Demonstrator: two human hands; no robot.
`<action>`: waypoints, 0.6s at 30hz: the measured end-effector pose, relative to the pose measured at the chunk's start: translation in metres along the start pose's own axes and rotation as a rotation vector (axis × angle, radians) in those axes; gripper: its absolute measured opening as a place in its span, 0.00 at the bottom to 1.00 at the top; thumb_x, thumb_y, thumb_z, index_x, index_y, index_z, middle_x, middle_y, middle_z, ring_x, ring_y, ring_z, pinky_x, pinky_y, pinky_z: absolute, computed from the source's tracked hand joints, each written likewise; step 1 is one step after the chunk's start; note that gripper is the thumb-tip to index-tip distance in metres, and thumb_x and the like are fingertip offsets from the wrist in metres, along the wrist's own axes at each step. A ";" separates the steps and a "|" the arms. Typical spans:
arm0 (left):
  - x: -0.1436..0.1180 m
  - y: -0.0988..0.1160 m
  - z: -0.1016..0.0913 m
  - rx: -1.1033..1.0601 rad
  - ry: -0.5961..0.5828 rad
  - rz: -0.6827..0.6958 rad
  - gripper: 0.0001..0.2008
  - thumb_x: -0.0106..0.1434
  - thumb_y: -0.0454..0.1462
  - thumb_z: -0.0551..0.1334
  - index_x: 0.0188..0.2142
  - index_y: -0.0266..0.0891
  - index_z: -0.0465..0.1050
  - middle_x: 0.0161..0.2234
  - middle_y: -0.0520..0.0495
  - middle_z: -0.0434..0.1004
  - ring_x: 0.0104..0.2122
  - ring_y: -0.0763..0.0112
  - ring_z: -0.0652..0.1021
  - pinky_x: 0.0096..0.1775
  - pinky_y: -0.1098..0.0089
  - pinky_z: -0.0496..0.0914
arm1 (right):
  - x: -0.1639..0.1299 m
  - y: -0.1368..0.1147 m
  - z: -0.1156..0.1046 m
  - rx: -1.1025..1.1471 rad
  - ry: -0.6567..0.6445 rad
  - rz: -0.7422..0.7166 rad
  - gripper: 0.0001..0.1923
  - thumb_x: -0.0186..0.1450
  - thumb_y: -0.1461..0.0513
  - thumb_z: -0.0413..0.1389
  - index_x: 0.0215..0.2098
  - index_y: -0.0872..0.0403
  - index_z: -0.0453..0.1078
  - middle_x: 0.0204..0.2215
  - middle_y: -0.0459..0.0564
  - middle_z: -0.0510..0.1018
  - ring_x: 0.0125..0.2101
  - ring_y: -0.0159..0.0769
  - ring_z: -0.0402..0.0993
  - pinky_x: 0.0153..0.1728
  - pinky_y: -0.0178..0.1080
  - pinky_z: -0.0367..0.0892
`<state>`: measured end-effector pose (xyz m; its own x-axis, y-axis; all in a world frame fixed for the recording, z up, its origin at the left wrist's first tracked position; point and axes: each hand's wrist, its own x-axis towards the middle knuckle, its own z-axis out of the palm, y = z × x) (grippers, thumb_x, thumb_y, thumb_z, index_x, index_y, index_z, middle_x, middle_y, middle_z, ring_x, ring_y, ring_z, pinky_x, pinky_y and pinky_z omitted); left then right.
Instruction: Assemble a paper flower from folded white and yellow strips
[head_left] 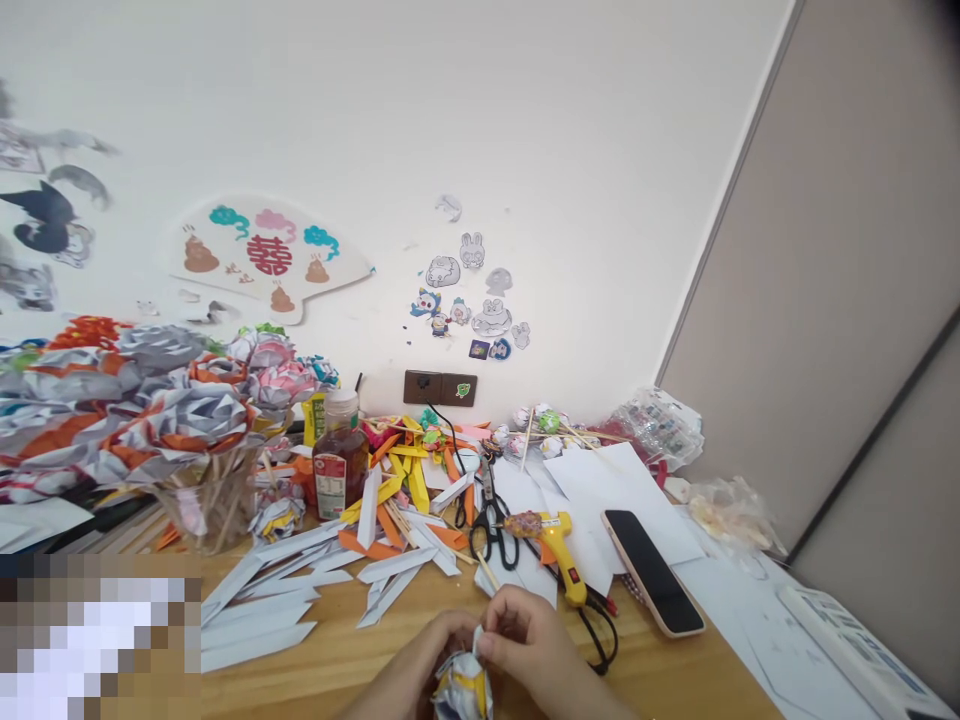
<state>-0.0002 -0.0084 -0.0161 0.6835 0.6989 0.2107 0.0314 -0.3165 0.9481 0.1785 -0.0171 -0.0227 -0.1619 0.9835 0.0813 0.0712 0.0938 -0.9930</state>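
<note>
- Both our hands close on one paper ball [463,685] at the bottom edge of the view: the right hand [529,650] pinches its crumpled top between thumb and fingers, and the left hand [409,675] cups it from the side, so the folds stay bunched while we work close to the body.
- That ball, white with yellow, sits low over the near edge of the desk [352,655]; we cannot tell whether it rests on the wood or hangs just above it.
- A stick [487,572] pokes up just behind the right hand; whether it is fixed into the ball is hidden.
- Within easy reach, just beyond our hands, lie the scissors [491,525] and the yellow glue gun [561,550], its cord trailing toward us.
- A phone [651,570] lies face up to the right, beside white sheets.
- Folded paper strips [262,600] fan out to the left, a stock kept near.
- Further left, a jar [201,515] holds finished paper flowers [187,410] upright on their sticks, out of the working space.
- A bottle [339,460] stands behind the strips.
</note>
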 end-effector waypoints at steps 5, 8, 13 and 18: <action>0.013 -0.006 -0.004 -0.059 0.087 -0.177 0.30 0.50 0.65 0.56 0.29 0.40 0.66 0.24 0.55 0.63 0.26 0.70 0.66 0.31 0.70 0.62 | -0.002 -0.004 0.003 -0.015 -0.024 0.018 0.25 0.49 0.44 0.64 0.23 0.54 0.62 0.20 0.41 0.66 0.22 0.28 0.60 0.25 0.32 0.55; 0.018 -0.008 -0.005 -0.039 0.098 -0.207 0.30 0.44 0.64 0.60 0.24 0.41 0.62 0.22 0.57 0.60 0.24 0.72 0.63 0.28 0.71 0.60 | -0.003 -0.004 0.004 -0.023 -0.033 0.031 0.24 0.48 0.45 0.65 0.24 0.55 0.63 0.20 0.40 0.65 0.22 0.27 0.58 0.24 0.32 0.54; 0.017 0.002 -0.008 0.053 0.089 -0.223 0.20 0.48 0.53 0.64 0.22 0.40 0.62 0.22 0.56 0.63 0.25 0.70 0.65 0.28 0.71 0.60 | -0.003 -0.002 0.001 0.006 -0.135 0.057 0.21 0.47 0.50 0.67 0.26 0.55 0.65 0.22 0.40 0.68 0.23 0.27 0.60 0.26 0.32 0.56; 0.015 0.012 -0.010 0.193 0.091 -0.201 0.12 0.50 0.43 0.62 0.20 0.40 0.63 0.21 0.55 0.65 0.25 0.71 0.66 0.29 0.72 0.60 | -0.002 0.003 -0.001 -0.034 -0.127 0.054 0.15 0.50 0.56 0.66 0.26 0.55 0.66 0.20 0.39 0.67 0.21 0.27 0.61 0.24 0.31 0.57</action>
<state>0.0035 0.0049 0.0008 0.5814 0.8119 0.0521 0.3040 -0.2763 0.9117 0.1797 -0.0188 -0.0255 -0.2802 0.9598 0.0139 0.1167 0.0485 -0.9920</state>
